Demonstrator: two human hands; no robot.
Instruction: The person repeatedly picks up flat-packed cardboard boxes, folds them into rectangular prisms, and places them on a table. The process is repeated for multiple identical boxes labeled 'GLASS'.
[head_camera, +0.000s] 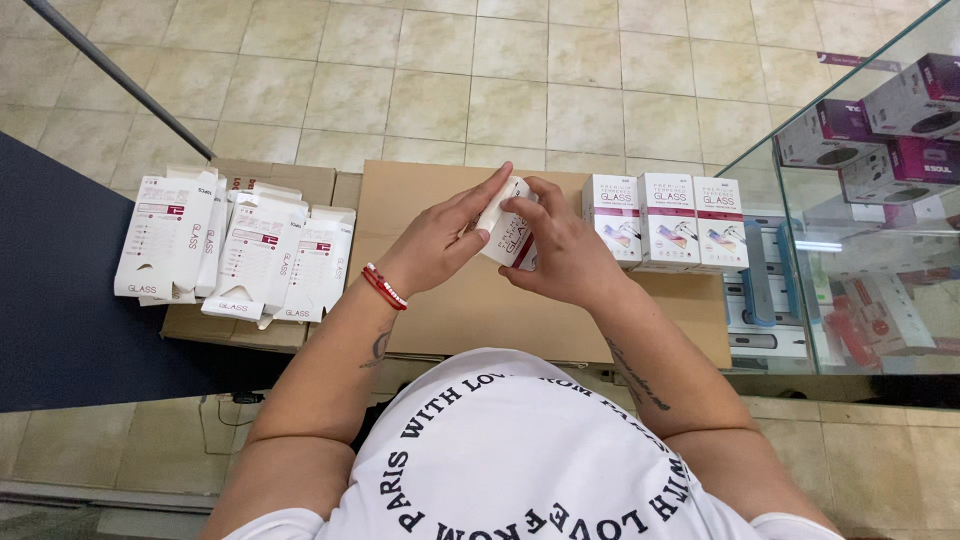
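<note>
holding one white screen-protector box (508, 235) over the cardboard desk (430, 300): left hand (440, 240) flat against it, right hand (560, 255) gripping. three matching boxes (668, 222) at 3 o'clock, flattened boxes (235, 250) at 9.

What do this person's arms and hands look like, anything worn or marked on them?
Both arms are bare to the short sleeves of a white T-shirt with dark lettering set in a ring. The left hand has a red and white braided bracelet at the wrist and a small tattoo below it. The right hand is bare; a line tattoo runs along that forearm.
</note>
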